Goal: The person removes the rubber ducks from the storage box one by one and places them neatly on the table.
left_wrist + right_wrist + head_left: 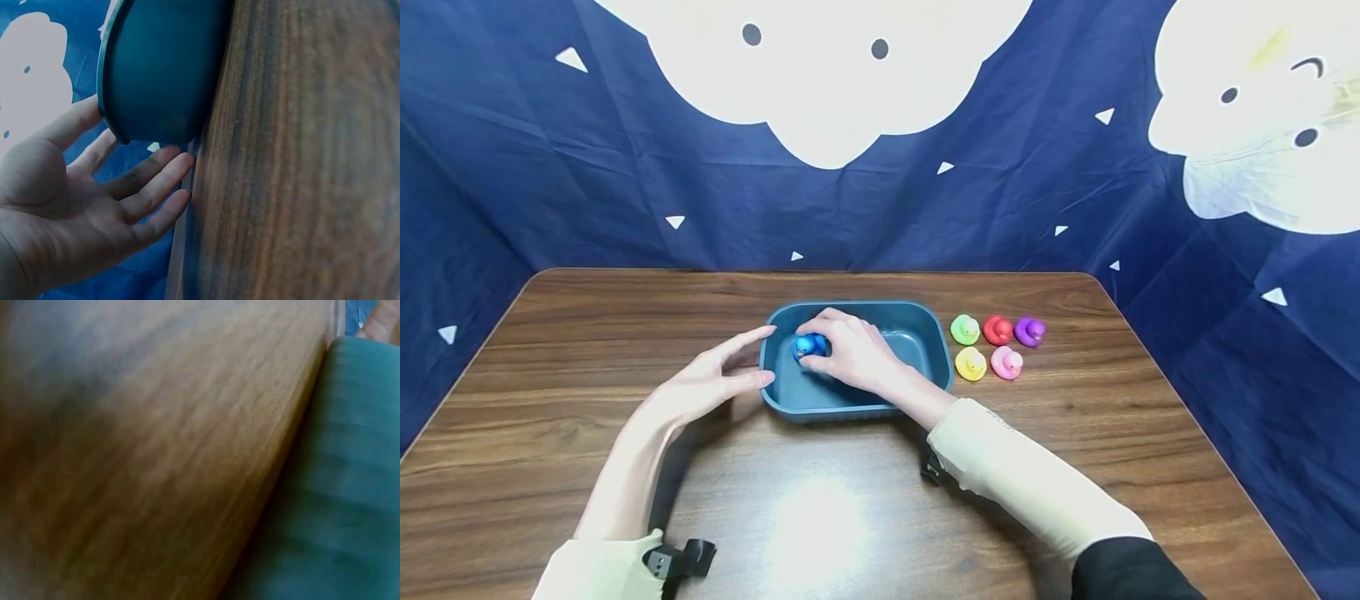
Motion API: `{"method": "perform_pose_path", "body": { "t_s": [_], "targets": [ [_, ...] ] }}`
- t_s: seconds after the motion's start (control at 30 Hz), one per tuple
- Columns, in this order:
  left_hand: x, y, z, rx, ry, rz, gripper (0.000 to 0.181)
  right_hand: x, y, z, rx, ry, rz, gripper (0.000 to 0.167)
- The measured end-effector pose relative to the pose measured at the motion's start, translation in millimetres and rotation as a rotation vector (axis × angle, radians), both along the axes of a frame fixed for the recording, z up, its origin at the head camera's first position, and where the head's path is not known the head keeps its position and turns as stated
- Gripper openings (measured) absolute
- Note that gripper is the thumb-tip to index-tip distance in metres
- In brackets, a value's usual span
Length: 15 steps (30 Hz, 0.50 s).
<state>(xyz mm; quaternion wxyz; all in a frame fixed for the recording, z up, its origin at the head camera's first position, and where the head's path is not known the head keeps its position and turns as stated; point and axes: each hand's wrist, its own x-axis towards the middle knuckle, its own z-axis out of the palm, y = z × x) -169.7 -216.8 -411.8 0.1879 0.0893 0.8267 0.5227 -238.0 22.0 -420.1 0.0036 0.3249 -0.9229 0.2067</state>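
A dark teal rectangular bin sits on the wooden table. My right hand reaches into its left half, with thumb and fingers pinching a small blue rubber duck; whether the duck touches the bin floor I cannot tell. At the bin's left end is my left hand, its fingers spread and loosely bent. In the left wrist view, the thumb of that hand meets the bin's rim, while the palm stays empty. The right wrist view has only the bin's outer wall close up, not the duck.
Right of the bin, several rubber ducks stand in two rows: green, red and purple behind, yellow and pink in front. A blue curtain with white cloud shapes hangs behind the table.
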Motion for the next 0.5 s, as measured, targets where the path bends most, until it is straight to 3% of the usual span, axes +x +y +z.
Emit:
{"method": "perform_pose_path", "body": {
  "t_s": [0.5],
  "targets": [
    [0.6,0.1,0.4,-0.007,0.000,0.003,0.075,-0.3,-1.1,-1.5,-0.006,0.014,0.011,0.037]
  ]
}}
